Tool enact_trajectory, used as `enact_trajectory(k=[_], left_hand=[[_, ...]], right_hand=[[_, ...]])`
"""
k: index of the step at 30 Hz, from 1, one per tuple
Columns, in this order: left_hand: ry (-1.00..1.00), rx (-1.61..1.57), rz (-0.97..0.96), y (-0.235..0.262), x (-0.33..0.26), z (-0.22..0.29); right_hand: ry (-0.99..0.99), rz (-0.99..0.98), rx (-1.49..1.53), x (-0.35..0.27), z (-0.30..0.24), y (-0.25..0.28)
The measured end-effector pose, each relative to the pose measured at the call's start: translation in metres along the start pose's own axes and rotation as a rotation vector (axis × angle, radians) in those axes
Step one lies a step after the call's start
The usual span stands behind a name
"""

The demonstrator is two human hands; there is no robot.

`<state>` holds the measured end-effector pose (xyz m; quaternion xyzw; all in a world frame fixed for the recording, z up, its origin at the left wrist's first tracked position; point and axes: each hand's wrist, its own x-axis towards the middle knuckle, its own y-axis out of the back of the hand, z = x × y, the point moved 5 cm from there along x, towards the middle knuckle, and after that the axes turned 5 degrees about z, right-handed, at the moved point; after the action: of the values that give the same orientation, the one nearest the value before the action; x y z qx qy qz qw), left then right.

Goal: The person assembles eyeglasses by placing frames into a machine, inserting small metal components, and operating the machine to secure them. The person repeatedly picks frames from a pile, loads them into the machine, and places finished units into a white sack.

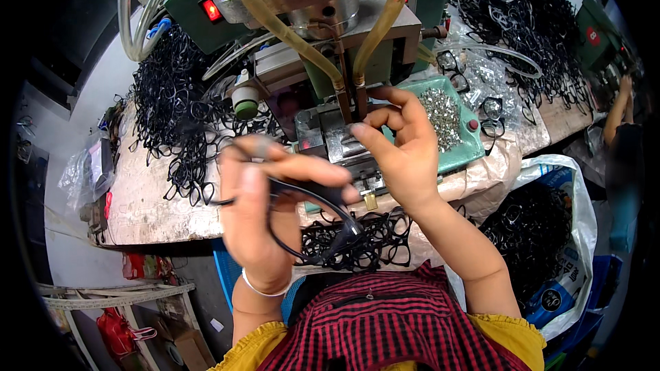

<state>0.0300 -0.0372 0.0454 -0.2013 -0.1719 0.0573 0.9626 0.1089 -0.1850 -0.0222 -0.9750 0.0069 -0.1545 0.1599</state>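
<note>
My left hand [265,206], blurred at its fingers, is closed around a black eyeglass frame [317,259], whose rim hangs below the fingers. My right hand [405,141] is at the metal fixture [333,139] of a bench machine, just beside its two upright copper-coloured electrodes [352,99]. Its thumb and fingertips come together there; whatever they hold is too small or hidden to make out. Right of this hand sits a green tray [462,154] holding many tiny metal parts [440,117].
Tangled black eyeglass frames [168,96] pile up left of the machine, with another heap [519,20] behind right. More frames [357,240] lie at the table's front edge. A white sack [584,227] of black frames stands right. Yellowish hoses [381,20] hang over the fixture. Another person's arm [619,110] shows far right.
</note>
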Motion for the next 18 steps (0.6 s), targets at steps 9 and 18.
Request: enact_trajectory(k=[9, 18], left_hand=[[-0.43, 0.271, 0.141, 0.024, 0.048, 0.032], [-0.058, 0.183, -0.042, 0.005, 0.009, 0.007]], right_hand=[[-0.012, 0.135, 0.241, -0.012, 0.028, -0.001], [-0.066, 0.007, 0.007, -0.022, -0.01, 0.001]])
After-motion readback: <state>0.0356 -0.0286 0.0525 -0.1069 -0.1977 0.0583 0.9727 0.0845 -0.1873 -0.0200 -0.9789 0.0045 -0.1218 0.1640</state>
